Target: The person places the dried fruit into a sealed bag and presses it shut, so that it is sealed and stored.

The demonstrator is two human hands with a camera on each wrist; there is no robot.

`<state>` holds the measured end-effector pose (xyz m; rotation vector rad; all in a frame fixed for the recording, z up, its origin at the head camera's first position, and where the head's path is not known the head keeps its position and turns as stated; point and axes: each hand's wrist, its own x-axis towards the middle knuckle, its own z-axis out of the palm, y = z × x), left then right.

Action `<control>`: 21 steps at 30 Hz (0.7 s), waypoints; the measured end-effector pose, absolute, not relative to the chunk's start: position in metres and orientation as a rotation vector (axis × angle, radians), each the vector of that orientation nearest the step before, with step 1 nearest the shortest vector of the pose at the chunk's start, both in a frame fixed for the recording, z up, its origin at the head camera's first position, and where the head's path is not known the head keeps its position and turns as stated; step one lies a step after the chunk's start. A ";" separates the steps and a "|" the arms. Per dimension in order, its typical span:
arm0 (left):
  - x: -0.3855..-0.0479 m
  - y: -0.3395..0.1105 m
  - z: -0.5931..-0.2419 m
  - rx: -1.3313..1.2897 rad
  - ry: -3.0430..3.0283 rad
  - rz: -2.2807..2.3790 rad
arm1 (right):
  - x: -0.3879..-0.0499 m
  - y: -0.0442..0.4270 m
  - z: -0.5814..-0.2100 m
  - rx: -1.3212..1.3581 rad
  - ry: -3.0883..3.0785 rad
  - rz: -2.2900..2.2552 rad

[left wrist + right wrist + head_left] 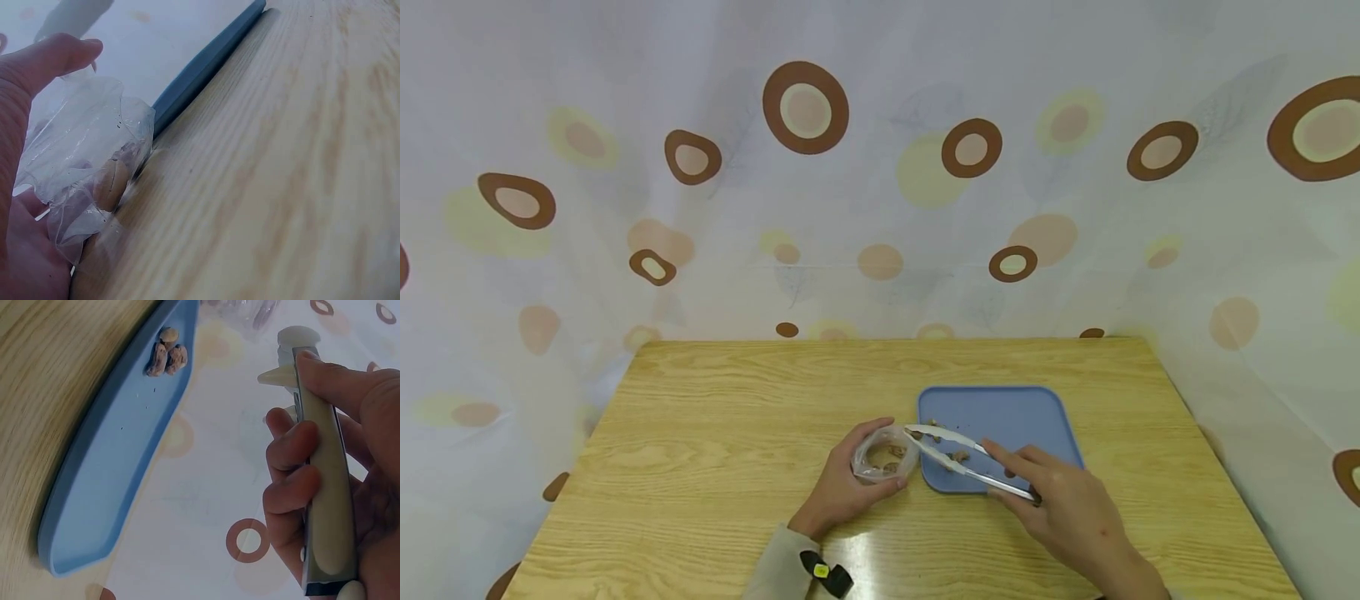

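Note:
My left hand (842, 483) curls round a clear plastic bag (865, 472) standing open on the table, with brown pieces inside. In the left wrist view, the thumb and palm of the left hand (28, 94) lie along the crinkled bag (94, 137). My right hand (1067, 508) grips metal tongs with pale tips (947, 434), whose tips lie between the bag's right rim and the tray's left edge. Several brown pieces (167, 356) lie at one end of the blue tray (100, 462). The right hand (337, 425) wraps round the tongs' handle (328, 487) in the right wrist view.
The blue tray (1000, 412) rests right of the bag on a wood-grain table (737, 400). Small dark specks dot the tray. A pale sheet with brown ring patterns (880, 208) hangs behind the table and along its sides.

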<state>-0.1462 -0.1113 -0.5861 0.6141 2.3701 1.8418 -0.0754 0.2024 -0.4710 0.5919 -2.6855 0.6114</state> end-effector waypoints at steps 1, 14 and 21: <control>-0.146 -0.111 -0.586 0.615 2.371 1.843 | -0.076 0.201 -0.471 0.595 -2.683 0.611; -0.145 -0.112 -0.583 0.616 2.346 1.851 | -0.080 0.181 -0.464 0.631 -2.752 0.629; -0.146 -0.112 -0.586 0.612 2.344 1.853 | -0.082 0.175 -0.464 0.656 -2.756 0.627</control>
